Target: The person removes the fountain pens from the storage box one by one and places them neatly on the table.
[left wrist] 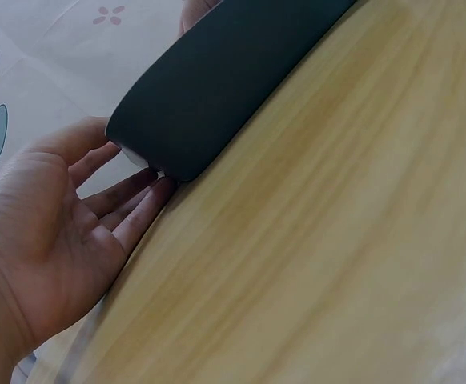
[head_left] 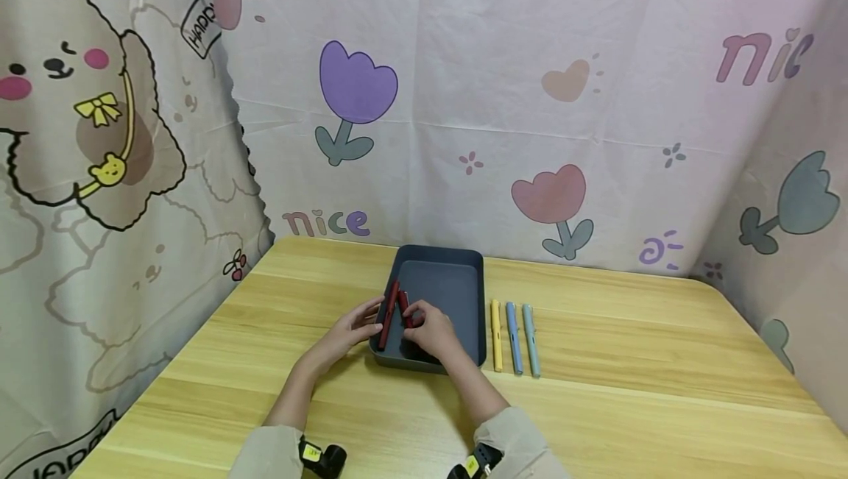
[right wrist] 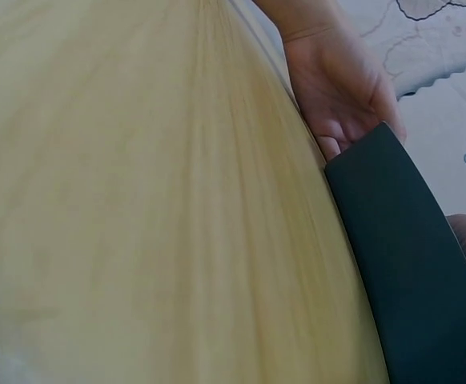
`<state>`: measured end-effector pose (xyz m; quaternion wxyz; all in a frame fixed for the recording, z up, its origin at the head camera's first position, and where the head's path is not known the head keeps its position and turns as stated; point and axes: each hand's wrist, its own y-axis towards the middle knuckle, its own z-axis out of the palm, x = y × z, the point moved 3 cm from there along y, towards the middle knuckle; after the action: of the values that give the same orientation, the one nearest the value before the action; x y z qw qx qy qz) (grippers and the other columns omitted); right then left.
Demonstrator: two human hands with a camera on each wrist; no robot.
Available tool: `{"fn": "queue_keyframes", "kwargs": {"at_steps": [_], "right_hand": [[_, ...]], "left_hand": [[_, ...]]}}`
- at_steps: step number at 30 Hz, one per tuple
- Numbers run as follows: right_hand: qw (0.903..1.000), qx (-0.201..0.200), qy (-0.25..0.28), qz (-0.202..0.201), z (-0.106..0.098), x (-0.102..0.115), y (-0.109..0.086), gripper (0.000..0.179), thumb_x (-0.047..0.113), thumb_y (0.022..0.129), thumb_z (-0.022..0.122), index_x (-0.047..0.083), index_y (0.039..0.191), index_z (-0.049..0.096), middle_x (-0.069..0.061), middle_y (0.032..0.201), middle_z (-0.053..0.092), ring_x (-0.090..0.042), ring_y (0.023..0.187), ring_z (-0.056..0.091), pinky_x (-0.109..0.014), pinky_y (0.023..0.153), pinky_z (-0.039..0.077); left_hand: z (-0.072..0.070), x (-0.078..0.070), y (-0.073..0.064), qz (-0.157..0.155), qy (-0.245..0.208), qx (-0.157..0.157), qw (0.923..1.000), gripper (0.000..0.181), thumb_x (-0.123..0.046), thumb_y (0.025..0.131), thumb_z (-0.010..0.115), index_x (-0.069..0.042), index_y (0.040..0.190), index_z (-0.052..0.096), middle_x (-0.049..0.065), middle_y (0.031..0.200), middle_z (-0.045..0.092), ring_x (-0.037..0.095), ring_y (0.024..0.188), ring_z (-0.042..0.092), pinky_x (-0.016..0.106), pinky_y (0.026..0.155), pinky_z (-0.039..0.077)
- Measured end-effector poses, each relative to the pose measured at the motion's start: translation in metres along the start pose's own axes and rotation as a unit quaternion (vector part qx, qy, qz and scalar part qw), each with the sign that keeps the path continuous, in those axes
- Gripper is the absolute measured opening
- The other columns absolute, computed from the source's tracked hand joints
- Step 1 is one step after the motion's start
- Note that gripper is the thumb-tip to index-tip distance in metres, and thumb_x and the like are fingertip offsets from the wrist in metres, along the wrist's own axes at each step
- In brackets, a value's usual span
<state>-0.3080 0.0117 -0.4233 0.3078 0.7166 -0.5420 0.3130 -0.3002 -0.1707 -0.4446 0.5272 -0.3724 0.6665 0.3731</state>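
A dark grey rectangular tray (head_left: 478, 302) lies on the table with two dark red pens inside. One red pen (head_left: 390, 311) leans along the tray's left wall. My right hand (head_left: 433, 330) reaches over the near part of the tray, thumb and fingers pinching the other red pen (head_left: 403, 299); its lower part is partly hidden by the fingers. On the tray's left side rests my left hand (head_left: 344, 333), its thumb by the rim and its fingers loosely along the outer wall. The left wrist view has the left hand (left wrist: 65, 216) touching the tray's corner (left wrist: 185, 104).
To the right of the tray, a yellow pen (head_left: 497, 335), a blue pen (head_left: 514, 338) and a light teal pen (head_left: 531, 341) lie side by side on the wooden table (head_left: 662, 376). A printed curtain (head_left: 464, 96) hangs behind the table and along its sides.
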Motion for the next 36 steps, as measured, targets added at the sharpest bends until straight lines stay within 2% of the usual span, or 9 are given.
{"fn": "queue_keyframes", "kwargs": {"at_steps": [7,14,17,29,36], "right_hand": [[0.9996,0.009,0.026,0.008,-0.001,-0.002,0.002,0.023,0.006,0.076,0.073,0.010,0.098,0.065,-0.004,0.080,0.060,-0.017,0.067,0.055,-0.032,0.060,0.047],[0.9922,0.038,0.112,0.041,-0.002,-0.005,0.003,0.027,0.005,0.078,0.072,0.007,0.104,0.066,-0.009,0.089,0.060,-0.019,0.070,0.057,-0.032,0.062,0.049],[0.9892,0.046,0.131,0.048,-0.002,-0.006,0.003,0.028,0.005,0.079,0.071,0.006,0.106,0.066,-0.009,0.089,0.059,-0.019,0.070,0.056,-0.031,0.063,0.049],[0.9824,0.051,0.168,0.064,-0.005,-0.004,0.000,0.029,0.005,0.080,0.070,0.004,0.109,0.065,-0.012,0.097,0.060,-0.021,0.077,0.058,-0.034,0.069,0.050],[0.9839,0.038,0.164,0.059,-0.012,-0.004,0.000,0.028,0.005,0.080,0.071,0.005,0.107,0.066,-0.011,0.095,0.061,-0.020,0.078,0.059,-0.033,0.069,0.051]], "left_hand": [[0.000,-0.001,0.000,-0.004,0.011,-0.006,0.9999,0.058,-0.016,0.095,0.052,-0.006,0.145,0.025,0.023,0.143,0.028,0.038,0.127,0.032,0.047,0.099,0.032],[-0.001,-0.001,-0.001,-0.018,0.016,-0.017,0.9996,0.057,-0.020,0.095,0.053,-0.011,0.145,0.028,0.019,0.143,0.030,0.036,0.127,0.033,0.047,0.100,0.031],[-0.002,-0.001,-0.002,-0.019,0.017,-0.017,0.9995,0.057,-0.020,0.095,0.052,-0.012,0.146,0.027,0.020,0.143,0.030,0.036,0.127,0.032,0.048,0.100,0.030],[-0.001,-0.001,-0.002,-0.022,0.012,-0.012,0.9996,0.058,-0.018,0.095,0.052,-0.009,0.146,0.025,0.020,0.143,0.029,0.036,0.127,0.032,0.048,0.099,0.032],[-0.001,0.000,-0.002,-0.021,0.012,-0.014,0.9996,0.057,-0.018,0.095,0.052,-0.009,0.146,0.026,0.021,0.143,0.029,0.037,0.127,0.032,0.049,0.099,0.032]]}}
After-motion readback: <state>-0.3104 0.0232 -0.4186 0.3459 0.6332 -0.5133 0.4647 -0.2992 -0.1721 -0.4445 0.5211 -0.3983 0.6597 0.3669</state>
